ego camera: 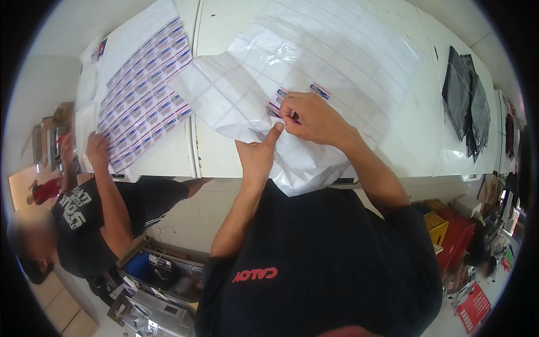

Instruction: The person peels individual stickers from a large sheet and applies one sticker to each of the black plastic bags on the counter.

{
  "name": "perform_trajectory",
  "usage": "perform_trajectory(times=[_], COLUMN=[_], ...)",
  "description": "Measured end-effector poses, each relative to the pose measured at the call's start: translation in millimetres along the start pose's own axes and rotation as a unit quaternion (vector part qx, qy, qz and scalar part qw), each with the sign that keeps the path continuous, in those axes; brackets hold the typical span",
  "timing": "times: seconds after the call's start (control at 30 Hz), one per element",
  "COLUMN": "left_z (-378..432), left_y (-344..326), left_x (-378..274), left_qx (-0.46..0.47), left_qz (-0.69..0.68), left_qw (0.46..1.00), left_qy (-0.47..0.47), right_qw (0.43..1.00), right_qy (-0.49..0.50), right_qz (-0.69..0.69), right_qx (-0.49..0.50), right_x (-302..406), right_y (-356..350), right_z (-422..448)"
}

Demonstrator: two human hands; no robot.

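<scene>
A large white sheet with a grid of lines (337, 50), apparently sticker backing, lies in front of me, its near part bunched and hanging over the table edge. My left hand (257, 158) grips the bunched part, thumb on top and fingers hidden underneath. Directly above that thumb, my right hand (313, 120) pinches at a small printed sticker, mostly covered by the fingers. Another sticker (281, 93) shows just beyond those fingertips. One more printed sticker (320, 91) sits on the sheet a little to the right, apart from my hand.
On the left, a co-worker's hand (97, 149) touches a sheet full of printed stickers (147, 92). Dark plastic bags (467, 101) lie at the right of the white table (227, 162). Behind me stand an open bin (168, 269) and yellow and red crates (457, 240).
</scene>
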State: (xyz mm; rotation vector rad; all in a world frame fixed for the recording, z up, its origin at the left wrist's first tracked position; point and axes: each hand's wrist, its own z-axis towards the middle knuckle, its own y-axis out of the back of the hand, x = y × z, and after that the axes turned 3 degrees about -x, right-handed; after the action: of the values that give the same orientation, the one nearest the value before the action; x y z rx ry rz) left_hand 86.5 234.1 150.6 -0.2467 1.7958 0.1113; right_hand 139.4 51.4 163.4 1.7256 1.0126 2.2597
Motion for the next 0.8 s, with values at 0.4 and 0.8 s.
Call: perform_trajectory(times=[0.4,0.8], left_z=[-3.2,-0.7], left_y=[-1.6,1.1], left_x=[-2.1,-1.3], left_qx=[0.006,0.035], left_qz=[-0.027,-0.026], left_qw=[0.999,0.998], left_qy=[0.045,0.046], right_qw=[0.986,0.99], right_qy=[-0.009,0.082], right_qz=[0.153,0.066], right_qx=[0.067,0.092], right_x=[-12.0,-28.0], right_y=[15.5,15.6], right_z=[1.9,13.5])
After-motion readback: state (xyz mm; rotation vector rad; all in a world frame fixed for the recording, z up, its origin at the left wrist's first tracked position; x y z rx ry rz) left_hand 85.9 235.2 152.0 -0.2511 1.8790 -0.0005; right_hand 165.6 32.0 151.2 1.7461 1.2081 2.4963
